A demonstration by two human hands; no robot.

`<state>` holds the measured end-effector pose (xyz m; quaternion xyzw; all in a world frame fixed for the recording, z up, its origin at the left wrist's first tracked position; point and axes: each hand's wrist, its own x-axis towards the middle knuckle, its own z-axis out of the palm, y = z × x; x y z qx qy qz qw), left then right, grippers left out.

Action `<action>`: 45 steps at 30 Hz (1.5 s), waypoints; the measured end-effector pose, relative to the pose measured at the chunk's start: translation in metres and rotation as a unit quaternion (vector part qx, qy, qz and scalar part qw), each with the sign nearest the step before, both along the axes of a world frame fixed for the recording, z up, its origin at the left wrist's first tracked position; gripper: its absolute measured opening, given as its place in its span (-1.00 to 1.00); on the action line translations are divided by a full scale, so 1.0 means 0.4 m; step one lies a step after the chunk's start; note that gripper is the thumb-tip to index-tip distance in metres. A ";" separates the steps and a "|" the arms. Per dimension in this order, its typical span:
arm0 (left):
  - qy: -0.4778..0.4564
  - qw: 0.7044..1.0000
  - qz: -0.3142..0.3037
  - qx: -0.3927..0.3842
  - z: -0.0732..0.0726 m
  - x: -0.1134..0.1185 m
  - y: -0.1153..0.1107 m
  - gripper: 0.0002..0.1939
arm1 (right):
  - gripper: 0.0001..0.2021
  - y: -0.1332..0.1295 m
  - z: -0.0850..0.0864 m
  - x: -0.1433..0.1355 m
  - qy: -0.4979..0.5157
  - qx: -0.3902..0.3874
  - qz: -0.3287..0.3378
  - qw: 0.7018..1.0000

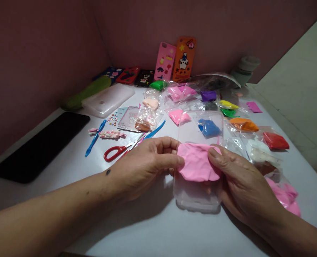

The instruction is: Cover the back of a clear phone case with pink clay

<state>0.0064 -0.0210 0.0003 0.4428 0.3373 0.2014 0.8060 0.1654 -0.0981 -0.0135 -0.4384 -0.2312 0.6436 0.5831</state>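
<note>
Pink clay sheet [198,165] on a clear phone case [197,195], between the two hands, left hand [145,166] pinching its left edge, right hand [241,178] gripping case and clay, thumb on top.

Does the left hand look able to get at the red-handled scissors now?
Probably yes: the scissors lie beside the left hand, largely uncovered, but its grip on the pink sheet must open first.

The white table [137,228] carries a black slab [42,147], scissors [118,151], a blue tool [95,137], a pale case [109,100] and coloured packets [209,127]
</note>
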 end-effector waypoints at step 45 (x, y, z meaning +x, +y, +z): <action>-0.023 0.999 0.018 0.033 0.000 0.005 -0.015 -0.82 | -0.73 -0.012 -0.010 0.005 -0.003 0.005 0.053 0.999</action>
